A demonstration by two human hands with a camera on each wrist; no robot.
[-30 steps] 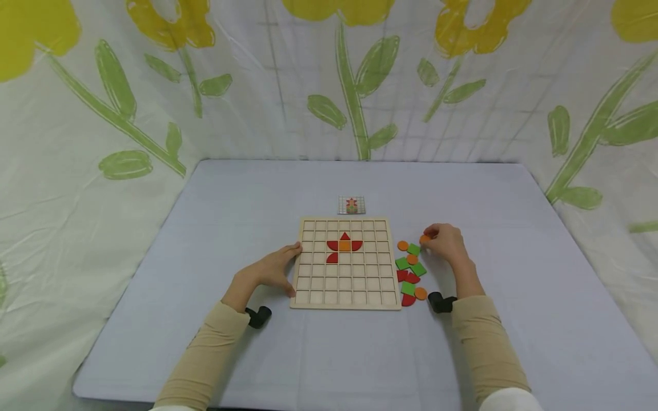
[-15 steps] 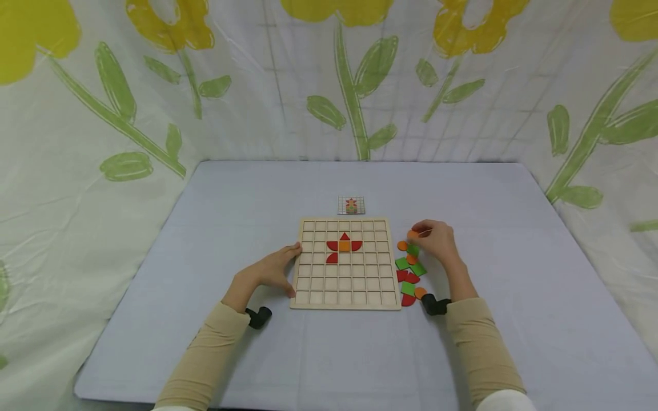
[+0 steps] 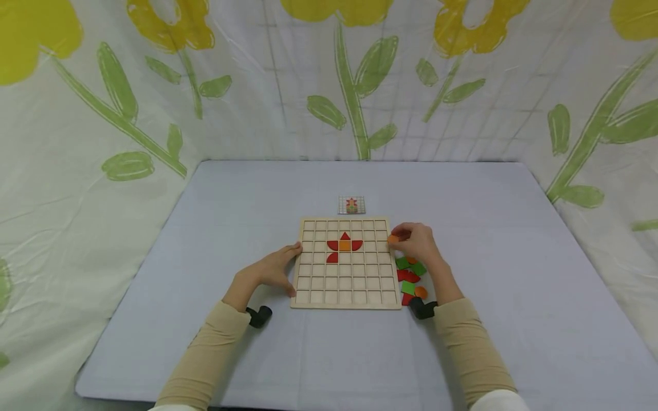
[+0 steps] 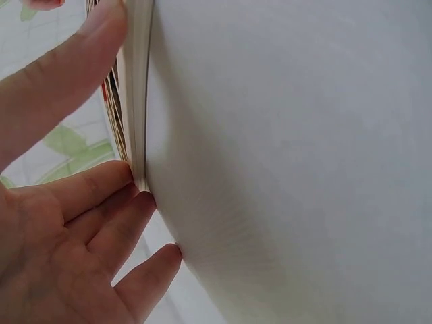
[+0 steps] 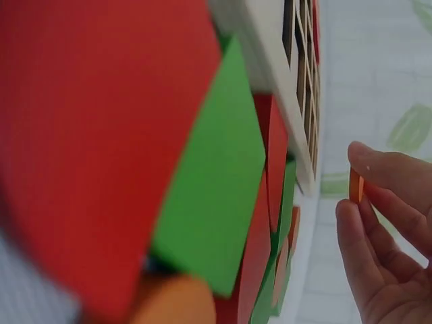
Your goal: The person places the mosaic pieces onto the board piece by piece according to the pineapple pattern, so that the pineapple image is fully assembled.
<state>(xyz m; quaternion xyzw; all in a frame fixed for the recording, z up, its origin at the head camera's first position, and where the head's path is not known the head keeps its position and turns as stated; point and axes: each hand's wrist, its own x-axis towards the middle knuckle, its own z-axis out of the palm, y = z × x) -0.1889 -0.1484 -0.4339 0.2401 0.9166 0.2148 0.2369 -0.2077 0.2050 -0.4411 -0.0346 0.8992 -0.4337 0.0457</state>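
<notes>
My right hand [image 3: 417, 242] pinches an orange disc [image 5: 356, 185] between thumb and fingers. In the head view the disc is at the wooden grid board's upper right edge. My left hand [image 3: 268, 269] rests against the left side of the board [image 3: 345, 304], thumb and fingers spread apart along it. Its fingertips touch the board's side in the left wrist view. On the board lie a red triangle [image 3: 345, 236], an orange square [image 3: 344, 245], red quarter-circles on both sides of that square, and another red quarter-circle [image 3: 332, 258] below left.
Right of the board lies a loose pile with green squares [image 3: 408, 287], red pieces [image 3: 408, 276] and orange discs [image 3: 421, 292], some hidden under my right hand and wrist. A small pattern card [image 3: 352, 205] lies behind the board on the white table [image 3: 247, 194].
My right hand has moved left with the orange disc, from beyond the pile over to the board's right edge. The left hand and the board have stayed put.
</notes>
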